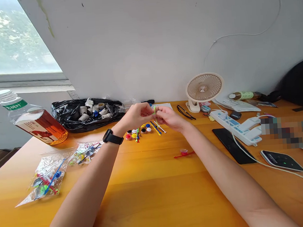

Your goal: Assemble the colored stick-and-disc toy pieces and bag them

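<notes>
My left hand and my right hand meet above the orange table, fingers pinched together on a thin green plastic stick. A black watch is on my left wrist. Just below the hands lie several small coloured caps and loose coloured sticks. A red stick with a small red cap lies alone nearer to me.
Two clear bags of coloured pieces lie at left, a tilted bottle and a black bag of white parts behind. At right: small fan, glasses, power strip, two phones, cables.
</notes>
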`<control>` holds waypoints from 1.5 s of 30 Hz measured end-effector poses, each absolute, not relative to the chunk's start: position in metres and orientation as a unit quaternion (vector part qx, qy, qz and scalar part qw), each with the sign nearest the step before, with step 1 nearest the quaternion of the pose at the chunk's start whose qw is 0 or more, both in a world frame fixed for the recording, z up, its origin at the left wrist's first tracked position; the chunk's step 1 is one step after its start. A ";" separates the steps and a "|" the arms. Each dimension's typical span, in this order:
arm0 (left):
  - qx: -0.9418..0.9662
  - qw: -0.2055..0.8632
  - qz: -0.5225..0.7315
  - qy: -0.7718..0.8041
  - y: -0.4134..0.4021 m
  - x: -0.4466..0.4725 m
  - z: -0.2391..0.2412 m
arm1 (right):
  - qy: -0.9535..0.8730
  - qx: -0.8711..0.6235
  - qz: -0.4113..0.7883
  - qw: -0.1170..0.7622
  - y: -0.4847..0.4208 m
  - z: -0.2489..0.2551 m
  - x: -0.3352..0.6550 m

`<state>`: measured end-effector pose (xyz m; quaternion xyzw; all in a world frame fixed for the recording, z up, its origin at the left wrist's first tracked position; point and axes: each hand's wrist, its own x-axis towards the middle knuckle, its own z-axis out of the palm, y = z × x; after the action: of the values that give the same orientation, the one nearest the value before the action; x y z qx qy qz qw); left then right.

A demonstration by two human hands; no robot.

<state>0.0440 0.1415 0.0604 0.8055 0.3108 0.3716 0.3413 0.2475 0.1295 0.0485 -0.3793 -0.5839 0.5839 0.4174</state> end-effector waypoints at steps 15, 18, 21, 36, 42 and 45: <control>0.877 0.306 0.135 0.346 0.128 0.068 0.041 | -0.745 -0.574 0.274 0.204 0.150 0.013 0.267; 0.892 0.302 0.089 0.323 0.125 0.077 0.033 | -0.751 -0.577 0.273 0.170 0.150 0.011 0.269; 0.898 0.287 0.054 0.329 0.126 0.074 0.034 | -0.747 -0.592 0.263 0.150 0.149 0.018 0.274; 0.854 0.278 0.000 0.439 0.141 0.035 0.051 | -0.671 -0.532 0.362 -0.368 0.120 0.065 0.288; 0.878 0.206 0.029 0.431 0.150 0.034 0.045 | -0.655 -0.560 0.362 -0.355 0.122 0.061 0.290; 0.884 0.208 0.036 0.417 0.151 0.035 0.047 | -0.653 -0.588 0.350 -0.324 0.123 0.066 0.302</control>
<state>0.0349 0.1507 0.0467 0.8842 0.4168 0.0362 0.2078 0.3024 0.1232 0.0659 -0.5884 -0.6533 0.3495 -0.3238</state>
